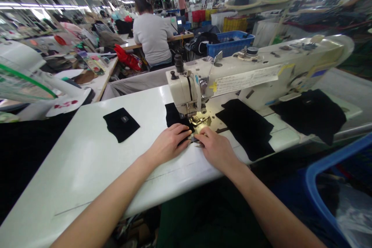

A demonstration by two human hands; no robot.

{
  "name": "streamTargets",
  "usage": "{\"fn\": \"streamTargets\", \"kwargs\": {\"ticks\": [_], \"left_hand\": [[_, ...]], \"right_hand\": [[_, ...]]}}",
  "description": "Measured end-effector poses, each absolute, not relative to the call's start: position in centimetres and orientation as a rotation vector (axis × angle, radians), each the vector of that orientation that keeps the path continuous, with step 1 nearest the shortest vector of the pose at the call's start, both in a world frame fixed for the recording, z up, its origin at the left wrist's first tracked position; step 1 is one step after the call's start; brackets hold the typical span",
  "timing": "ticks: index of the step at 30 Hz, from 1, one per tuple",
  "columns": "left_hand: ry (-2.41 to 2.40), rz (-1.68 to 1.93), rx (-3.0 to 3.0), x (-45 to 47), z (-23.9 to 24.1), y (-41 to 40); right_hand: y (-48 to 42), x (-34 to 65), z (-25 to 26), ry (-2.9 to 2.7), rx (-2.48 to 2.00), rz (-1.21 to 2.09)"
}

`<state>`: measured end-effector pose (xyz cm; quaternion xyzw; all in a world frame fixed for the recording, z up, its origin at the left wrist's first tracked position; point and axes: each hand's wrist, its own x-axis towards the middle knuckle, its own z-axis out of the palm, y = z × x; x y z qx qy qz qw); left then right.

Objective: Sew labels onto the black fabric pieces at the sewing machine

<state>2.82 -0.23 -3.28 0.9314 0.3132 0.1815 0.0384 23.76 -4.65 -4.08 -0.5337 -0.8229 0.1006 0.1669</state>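
A black fabric piece (173, 116) lies flat at the needle of the sewing machine (186, 93), partly under the presser foot. My left hand (170, 143) rests on its near edge, fingers closed together and pressing on the cloth. Just right of the needle area, my right hand (216, 148) is closed in a pinch, its fingertips close to the left ones. A small dark and silvery item (197, 142) shows between the two hands; its kind is unclear. Further left on the table lies another black piece (120, 126) bearing a small label (124, 119).
Stacked black pieces (247, 128) lie right of the needle, and more black cloth (312, 112) sits at the machine's right end. A blue basket (312, 186) stands by the table's right front edge. Ahead, a person in a light shirt (152, 37) sits near a blue crate (229, 44).
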Motion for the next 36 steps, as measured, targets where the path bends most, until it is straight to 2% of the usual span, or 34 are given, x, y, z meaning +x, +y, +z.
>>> {"fn": "streamTargets", "kwargs": {"ticks": [18,23,29,32,36], "left_hand": [[1.063,0.561,2.842,2.3,-3.9,3.0],[1.055,0.589,2.845,2.2,-4.0,3.1],[1.07,0.647,2.82,2.1,-4.3,3.0],[1.153,0.67,2.841,2.1,-4.5,2.6],[1.268,0.588,2.867,1.8,-4.9,2.3]], "right_hand": [[-6.4,24.5,-4.7,-2.298,-1.552,0.285],[-6.7,25.2,-4.4,-2.113,-1.562,0.236],[-5.8,30.7,-2.9,-1.716,-1.915,0.001],[-5.4,34.0,-3.2,-1.756,-2.165,-0.019],[-4.8,36.5,-5.0,-1.891,-2.155,-0.031]]}}
